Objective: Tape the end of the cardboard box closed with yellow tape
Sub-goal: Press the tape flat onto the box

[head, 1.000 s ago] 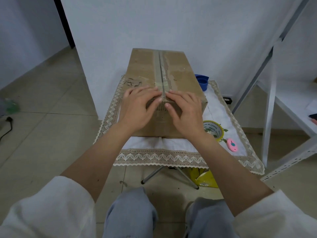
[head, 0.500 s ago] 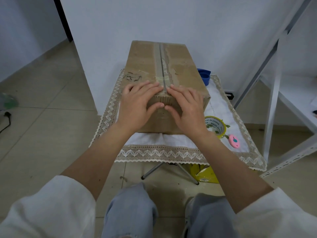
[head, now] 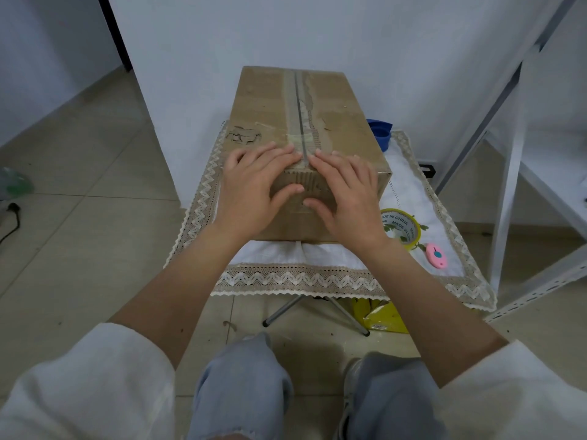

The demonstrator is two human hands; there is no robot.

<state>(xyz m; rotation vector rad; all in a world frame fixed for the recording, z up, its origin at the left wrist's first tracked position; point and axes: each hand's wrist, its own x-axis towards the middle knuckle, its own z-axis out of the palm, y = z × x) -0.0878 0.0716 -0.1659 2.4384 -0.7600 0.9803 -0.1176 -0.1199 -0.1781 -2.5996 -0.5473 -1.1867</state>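
Note:
A long brown cardboard box (head: 298, 103) lies on a small cloth-covered table (head: 317, 277), its top seam running away from me. Both hands lie flat over its near top edge. My left hand (head: 254, 188) covers the left flap and my right hand (head: 346, 195) the right flap, fingertips nearly meeting at the seam and thumbs down on the near end face. A strip of pale tape shows under the fingertips across the seam. The yellow tape roll (head: 401, 227) lies on the cloth to the right of the box, beside my right wrist.
A pink cutter (head: 437, 256) lies right of the tape roll. A blue cup (head: 381, 132) stands behind the box's right side. A white metal rack (head: 508, 192) rises at the right. A yellow bag (head: 381, 315) sits on the floor under the table. My knees are below.
Both hands stay pressed on the box's near edge. The fingers have spread and shifted slightly along the top edge. The view has tilted a little.

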